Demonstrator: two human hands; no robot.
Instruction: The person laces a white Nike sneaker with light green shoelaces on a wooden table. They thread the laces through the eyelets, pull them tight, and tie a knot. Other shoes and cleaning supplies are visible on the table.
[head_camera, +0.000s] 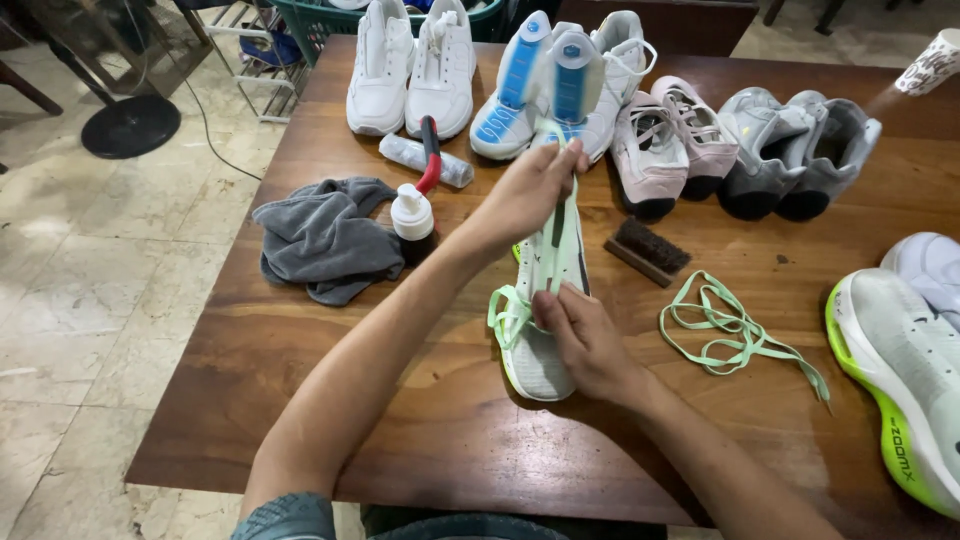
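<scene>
On the table (300, 420), left hand (525, 195) pinches the green lace (572, 195) taut; right hand (585, 340) grips the shoe (540, 300); a hard tug could tip the bottle (412, 215) nearby

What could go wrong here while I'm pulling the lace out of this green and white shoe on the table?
The left hand pulls the green lace up close to the pump bottle; a swinging forearm might knock it over onto the grey cloth. The right hand pins the shoe only lightly, so a hard tug could perhaps skid it into the brush. The loose lace lies near that wrist and may snag.
</scene>
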